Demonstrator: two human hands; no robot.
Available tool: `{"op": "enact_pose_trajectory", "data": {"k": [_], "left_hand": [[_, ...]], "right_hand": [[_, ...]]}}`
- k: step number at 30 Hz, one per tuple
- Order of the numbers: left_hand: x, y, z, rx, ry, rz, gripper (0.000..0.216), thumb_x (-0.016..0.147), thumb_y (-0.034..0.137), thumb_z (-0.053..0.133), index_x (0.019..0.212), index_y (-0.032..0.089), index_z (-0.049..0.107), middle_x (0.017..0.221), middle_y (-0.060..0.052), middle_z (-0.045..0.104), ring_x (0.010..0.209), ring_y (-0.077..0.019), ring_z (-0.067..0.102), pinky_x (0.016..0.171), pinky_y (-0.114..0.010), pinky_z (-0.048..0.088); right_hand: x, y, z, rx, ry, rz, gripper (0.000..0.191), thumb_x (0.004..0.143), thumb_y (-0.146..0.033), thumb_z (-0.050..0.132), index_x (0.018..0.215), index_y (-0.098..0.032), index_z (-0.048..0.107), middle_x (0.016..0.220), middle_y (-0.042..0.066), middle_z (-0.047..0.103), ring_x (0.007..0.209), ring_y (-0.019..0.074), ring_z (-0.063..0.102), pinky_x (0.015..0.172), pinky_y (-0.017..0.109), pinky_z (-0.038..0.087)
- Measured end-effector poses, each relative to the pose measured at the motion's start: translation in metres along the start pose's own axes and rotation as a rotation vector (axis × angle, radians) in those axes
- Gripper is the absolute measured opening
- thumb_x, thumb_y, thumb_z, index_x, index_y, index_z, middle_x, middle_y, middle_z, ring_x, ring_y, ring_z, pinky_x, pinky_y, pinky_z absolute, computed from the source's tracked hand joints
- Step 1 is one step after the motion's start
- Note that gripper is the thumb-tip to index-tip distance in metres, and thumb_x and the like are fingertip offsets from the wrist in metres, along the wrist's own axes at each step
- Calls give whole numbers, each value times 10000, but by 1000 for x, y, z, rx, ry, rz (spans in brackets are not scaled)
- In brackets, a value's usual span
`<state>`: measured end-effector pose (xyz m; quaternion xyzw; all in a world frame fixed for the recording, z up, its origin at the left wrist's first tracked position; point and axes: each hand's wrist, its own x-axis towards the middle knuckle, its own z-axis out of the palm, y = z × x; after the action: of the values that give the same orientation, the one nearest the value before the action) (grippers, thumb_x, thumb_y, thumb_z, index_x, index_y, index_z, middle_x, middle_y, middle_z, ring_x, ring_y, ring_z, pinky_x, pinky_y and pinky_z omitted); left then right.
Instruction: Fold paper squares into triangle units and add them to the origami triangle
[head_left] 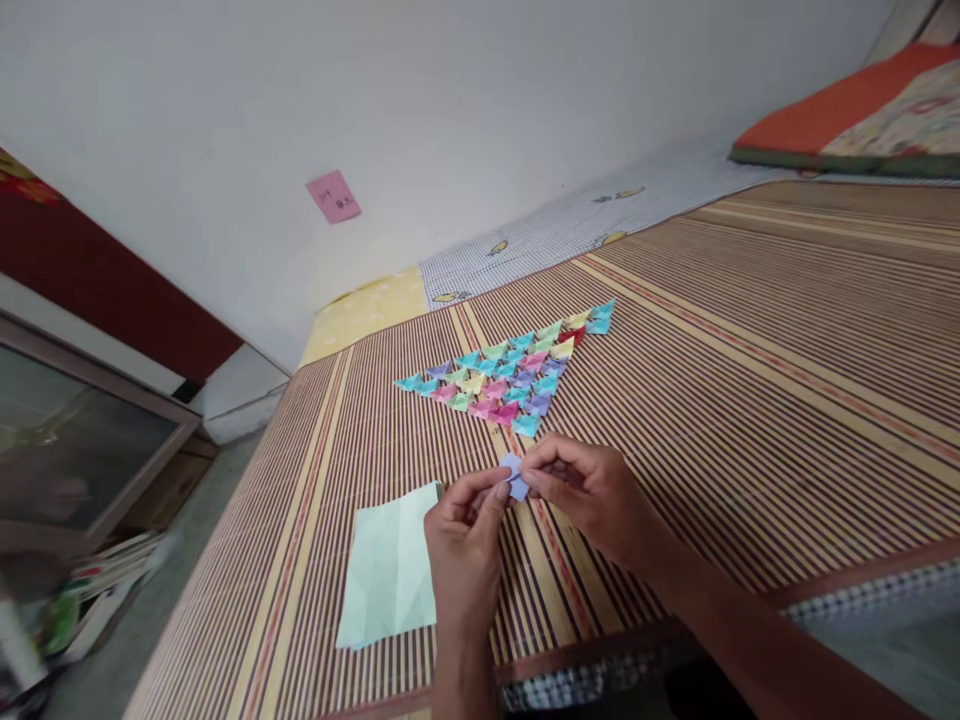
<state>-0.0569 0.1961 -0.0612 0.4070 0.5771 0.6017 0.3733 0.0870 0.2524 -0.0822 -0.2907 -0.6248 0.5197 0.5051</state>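
Both hands pinch a small lilac folded paper piece (514, 476) just above a striped bamboo mat (750, 400). My left hand (465, 545) holds its lower left side with closed fingertips. My right hand (592, 495) grips it from the right, fingers pressed together. Just beyond the hands lies a flat triangle of several small coloured folded paper pieces (514, 375), fitted together. A pale green creased paper sheet (390, 575) lies on the mat to the left of my left hand.
The mat covers a bed with a checked sheet (585, 225) and a yellow sheet (367, 310) along a white wall. A pink note (333, 196) sticks on the wall. An orange-edged cushion (862, 115) lies far right. A glass-fronted cabinet (82, 440) and stacked books (90, 590) stand left on the floor.
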Motion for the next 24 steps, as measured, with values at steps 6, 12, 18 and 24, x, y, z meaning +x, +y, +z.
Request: {"op": "enact_pose_trajectory", "data": {"k": [6,12,18,24], "left_hand": [[1,-5,0,-11,71,15,147,745,310,823,800,177,791,777,-48,791,726,-176,716,695,-259,568],[1,-7,0,-33,80,-14,196,726,336,838,762,158,762,711,-32,752,659,-145,657,645,-240,529],[-1,-8,4,-17,98,-41,199,740,319,821,742,149,716,647,4,676,602,-112,584,593,-213,464],[-1,-15,9,-135,125,-72,207,728,263,827,779,166,652,667,24,661,628,-108,604,631,-209,481]], "right_hand": [[-2,0,9,7,8,-27,125,900,-246,665,793,-182,676,803,11,663,721,144,625,662,250,495],[-4,0,14,-23,56,56,176,889,-295,660,756,-182,644,720,5,632,636,140,569,588,251,451],[-6,0,17,-125,104,43,174,873,-274,648,721,-199,609,646,-11,596,583,136,543,546,247,425],[-6,3,20,-173,148,20,151,851,-242,650,714,-202,600,650,-6,616,581,138,573,547,246,443]]}}
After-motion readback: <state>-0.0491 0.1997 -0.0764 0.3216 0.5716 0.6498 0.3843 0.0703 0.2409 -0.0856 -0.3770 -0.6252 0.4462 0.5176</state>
